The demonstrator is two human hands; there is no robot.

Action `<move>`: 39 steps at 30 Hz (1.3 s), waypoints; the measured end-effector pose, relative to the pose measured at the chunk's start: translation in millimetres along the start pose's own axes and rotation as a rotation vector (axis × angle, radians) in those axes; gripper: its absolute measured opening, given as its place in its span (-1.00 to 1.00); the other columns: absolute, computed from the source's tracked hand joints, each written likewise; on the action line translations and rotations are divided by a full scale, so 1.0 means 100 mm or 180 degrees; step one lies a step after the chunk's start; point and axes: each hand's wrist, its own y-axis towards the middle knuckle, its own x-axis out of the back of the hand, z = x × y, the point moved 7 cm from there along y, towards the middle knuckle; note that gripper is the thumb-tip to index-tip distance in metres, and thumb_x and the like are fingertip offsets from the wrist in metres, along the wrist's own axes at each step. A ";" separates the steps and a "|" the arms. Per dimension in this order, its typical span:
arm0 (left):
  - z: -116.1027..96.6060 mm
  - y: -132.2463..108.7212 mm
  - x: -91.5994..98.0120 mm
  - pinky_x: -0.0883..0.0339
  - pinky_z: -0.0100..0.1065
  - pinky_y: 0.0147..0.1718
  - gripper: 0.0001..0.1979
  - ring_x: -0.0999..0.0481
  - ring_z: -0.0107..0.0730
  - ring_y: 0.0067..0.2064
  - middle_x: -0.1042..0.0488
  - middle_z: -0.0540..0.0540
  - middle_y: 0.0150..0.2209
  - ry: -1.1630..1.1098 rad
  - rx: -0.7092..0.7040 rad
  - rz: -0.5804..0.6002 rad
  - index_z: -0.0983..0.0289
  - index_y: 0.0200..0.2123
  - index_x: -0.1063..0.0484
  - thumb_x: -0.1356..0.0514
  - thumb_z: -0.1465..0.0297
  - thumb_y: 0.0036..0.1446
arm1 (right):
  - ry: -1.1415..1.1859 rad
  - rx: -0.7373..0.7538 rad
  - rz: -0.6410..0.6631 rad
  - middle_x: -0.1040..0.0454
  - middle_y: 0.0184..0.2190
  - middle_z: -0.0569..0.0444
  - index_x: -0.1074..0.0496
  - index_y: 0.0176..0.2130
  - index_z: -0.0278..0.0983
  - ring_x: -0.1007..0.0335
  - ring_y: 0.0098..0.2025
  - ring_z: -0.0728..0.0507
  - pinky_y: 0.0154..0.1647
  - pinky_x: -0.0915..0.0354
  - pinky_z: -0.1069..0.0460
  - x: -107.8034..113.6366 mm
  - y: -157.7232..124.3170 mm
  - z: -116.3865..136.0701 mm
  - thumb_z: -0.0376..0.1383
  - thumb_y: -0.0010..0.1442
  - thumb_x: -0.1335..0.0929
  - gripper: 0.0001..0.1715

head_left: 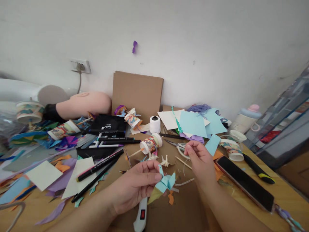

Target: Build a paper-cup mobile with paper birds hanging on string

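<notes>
The left hand [135,187] is clamped over the folded light-blue paper figure [166,184], and thumb and fingers cover its upper left side, so the shape there is out of sight. Under that wrist, the white plastic cutter with the red button [141,216] shows only one end before it runs off the bottom edge. The right hand [201,161] pinches its fingertips [187,149] together, possibly on a thin sliver, too small to tell. Behind them, the pale-handled metal scissors [177,146] are partly covered. Both forearms are cut by the bottom edge. Far left, the patterned paper cup [29,111] smears into blur, and the lettering on the black marker pens [113,139] is too small to read.
</notes>
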 end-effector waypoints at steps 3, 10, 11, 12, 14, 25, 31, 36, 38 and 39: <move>0.01 0.00 0.02 -0.45 -0.53 -0.38 -0.70 -0.55 -0.51 -0.45 -0.53 0.04 -0.46 -0.0019 0.0038 -0.0012 0.33 -0.42 -0.46 -0.51 0.40 -0.16 | 0.0020 0.0015 0.0014 -0.39 -0.51 0.20 -0.39 -0.35 -0.19 -0.30 -0.40 -0.03 -0.33 -0.22 0.09 0.00 0.00 0.00 -0.19 0.21 -0.36 -0.85; -0.03 -0.01 0.05 -0.41 -0.57 -0.48 -0.60 -0.49 -0.57 -0.47 -0.50 -0.02 -0.45 0.0260 -0.0086 -0.0281 0.32 -0.40 -0.42 -0.55 0.37 -0.26 | -0.0026 -0.0006 0.0019 -0.39 -0.51 0.19 -0.39 -0.35 -0.20 -0.31 -0.40 -0.04 -0.32 -0.24 0.08 0.00 0.02 0.01 -0.17 0.21 -0.36 -0.84; -0.05 -0.01 0.04 -0.40 -0.57 -0.50 -0.58 -0.48 -0.57 -0.47 -0.50 -0.02 -0.45 0.0362 -0.0161 -0.0324 0.31 -0.40 -0.41 -0.55 0.36 -0.27 | -0.0034 -0.0018 0.0020 -0.39 -0.51 0.19 -0.39 -0.35 -0.20 -0.31 -0.40 -0.04 -0.32 -0.24 0.08 0.00 0.02 0.01 -0.17 0.21 -0.36 -0.84; -0.07 0.00 0.04 -0.39 -0.57 -0.51 -0.57 -0.47 -0.57 -0.47 -0.49 -0.03 -0.46 0.0476 -0.0257 -0.0366 0.31 -0.40 -0.40 -0.55 0.35 -0.28 | -0.0042 -0.0031 0.0020 -0.39 -0.51 0.19 -0.39 -0.36 -0.20 -0.31 -0.41 -0.04 -0.33 -0.24 0.08 0.00 0.02 0.02 -0.17 0.20 -0.36 -0.84; -0.10 0.01 0.04 -0.37 -0.56 -0.52 -0.56 -0.43 -0.57 -0.48 -0.47 -0.04 -0.48 0.0721 -0.0463 -0.0432 0.30 -0.40 -0.38 -0.55 0.33 -0.26 | -0.0060 -0.0049 0.0021 -0.39 -0.52 0.18 -0.39 -0.36 -0.21 -0.31 -0.41 -0.05 -0.34 -0.24 0.07 -0.01 0.02 0.03 -0.17 0.19 -0.36 -0.83; -0.40 -0.26 0.16 -0.31 -0.52 -0.41 -0.78 -0.39 -0.52 -0.38 -0.35 -0.04 -0.37 0.1831 -0.2423 -0.1405 0.24 -0.41 -0.38 -0.40 0.45 -0.04 | 0.0032 -0.0027 0.0045 -0.39 -0.53 0.16 -0.39 -0.38 -0.21 -0.33 -0.42 -0.07 -0.35 -0.27 0.05 -0.04 0.01 0.03 -0.15 0.16 -0.38 -0.80; -0.53 -0.56 0.07 -0.30 -0.54 -0.41 -0.80 -0.37 -0.51 -0.38 -0.30 -0.06 -0.36 0.2307 -0.3462 -0.2101 0.19 -0.42 -0.36 -0.31 0.56 0.02 | 0.0070 -0.0108 0.0040 -0.40 -0.54 0.15 -0.40 -0.38 -0.22 -0.34 -0.43 -0.08 -0.36 -0.29 0.04 -0.06 0.00 0.05 -0.13 0.13 -0.40 -0.78; -0.55 -0.55 0.04 -0.27 -0.55 -0.41 -0.79 -0.33 -0.50 -0.38 -0.27 -0.06 -0.40 0.2500 -0.3498 -0.2150 0.19 -0.42 -0.34 -0.29 0.58 0.04 | 0.0033 -0.0161 0.0073 -0.40 -0.54 0.16 -0.40 -0.38 -0.21 -0.34 -0.44 -0.07 -0.37 -0.30 0.05 -0.07 -0.01 0.04 -0.12 0.12 -0.40 -0.78; -0.55 -0.54 0.04 -0.26 -0.56 -0.41 -0.79 -0.32 -0.51 -0.38 -0.26 -0.07 -0.40 0.2549 -0.3487 -0.2152 0.18 -0.42 -0.33 -0.27 0.58 0.07 | 0.0012 -0.0145 0.0091 -0.40 -0.54 0.16 -0.39 -0.38 -0.21 -0.34 -0.44 -0.06 -0.36 -0.30 0.05 -0.07 -0.01 0.05 -0.12 0.13 -0.40 -0.78; -0.56 -0.54 0.04 -0.24 -0.57 -0.42 -0.79 -0.31 -0.51 -0.39 -0.25 -0.07 -0.40 0.2573 -0.3485 -0.2163 0.18 -0.42 -0.32 -0.26 0.59 0.07 | 0.0006 -0.0137 0.0093 -0.40 -0.54 0.16 -0.39 -0.39 -0.21 -0.34 -0.44 -0.06 -0.36 -0.30 0.05 -0.07 -0.01 0.05 -0.12 0.14 -0.39 -0.78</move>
